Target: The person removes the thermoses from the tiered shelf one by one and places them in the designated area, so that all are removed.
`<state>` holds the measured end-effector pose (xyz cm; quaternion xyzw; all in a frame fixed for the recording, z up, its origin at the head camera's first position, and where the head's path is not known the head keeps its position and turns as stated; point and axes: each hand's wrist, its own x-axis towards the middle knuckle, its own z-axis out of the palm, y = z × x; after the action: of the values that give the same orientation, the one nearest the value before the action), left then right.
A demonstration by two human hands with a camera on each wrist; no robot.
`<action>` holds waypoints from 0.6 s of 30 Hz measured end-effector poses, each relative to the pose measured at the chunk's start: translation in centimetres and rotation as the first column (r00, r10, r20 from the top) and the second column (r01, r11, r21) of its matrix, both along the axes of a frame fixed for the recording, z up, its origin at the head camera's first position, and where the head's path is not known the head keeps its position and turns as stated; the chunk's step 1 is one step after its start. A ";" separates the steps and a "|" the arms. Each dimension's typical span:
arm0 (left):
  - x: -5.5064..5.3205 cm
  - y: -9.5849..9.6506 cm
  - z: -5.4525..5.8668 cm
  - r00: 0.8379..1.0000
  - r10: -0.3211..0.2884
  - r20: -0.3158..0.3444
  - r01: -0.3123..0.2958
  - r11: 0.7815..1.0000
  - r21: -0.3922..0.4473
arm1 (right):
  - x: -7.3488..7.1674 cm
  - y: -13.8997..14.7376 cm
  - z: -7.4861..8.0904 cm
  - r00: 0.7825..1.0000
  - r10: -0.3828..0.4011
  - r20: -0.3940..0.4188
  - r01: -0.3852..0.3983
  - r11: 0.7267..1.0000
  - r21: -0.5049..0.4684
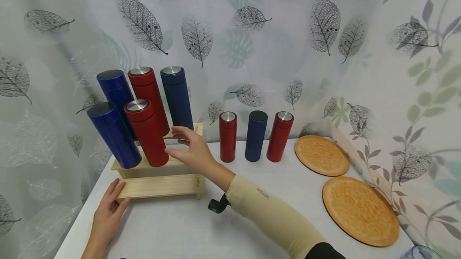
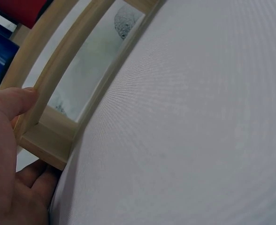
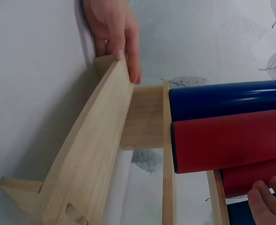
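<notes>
A stepped wooden rack (image 1: 158, 186) stands on the left of the table. My left hand (image 1: 108, 213) grips the left end of its lowest step; in the left wrist view the thumb (image 2: 23, 101) lies on the wood. On the middle step stand a blue thermos bottle (image 1: 117, 137) and a red thermos bottle (image 1: 147, 137). Behind them, higher up, are another blue bottle (image 1: 115, 91), a red one (image 1: 149, 91) and a dark blue one (image 1: 178, 99). My right hand (image 1: 194, 151) is just right of the front red bottle, fingers apart and holding nothing; whether it touches the bottle I cannot tell.
Right of the rack stand a red bottle (image 1: 228, 139), a dark blue bottle (image 1: 256, 137) and another red bottle (image 1: 279, 137). Two round orange-brown mats (image 1: 360, 211) lie at the right. A leaf-patterned curtain (image 1: 252, 51) hangs behind the white table (image 1: 173, 231).
</notes>
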<state>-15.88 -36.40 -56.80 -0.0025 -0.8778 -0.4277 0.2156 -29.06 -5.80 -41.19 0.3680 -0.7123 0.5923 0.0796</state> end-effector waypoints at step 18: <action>0.0 0.0 0.1 1.000 -0.003 0.006 0.003 1.000 0.017 | -0.1 -3.5 0.3 1.000 -0.014 0.014 0.013 1.000 0.009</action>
<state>-15.88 -36.37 -56.73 -0.0006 -0.8748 -0.4355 0.2124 -29.19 -9.34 -40.92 0.3593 -0.7178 0.5914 0.0770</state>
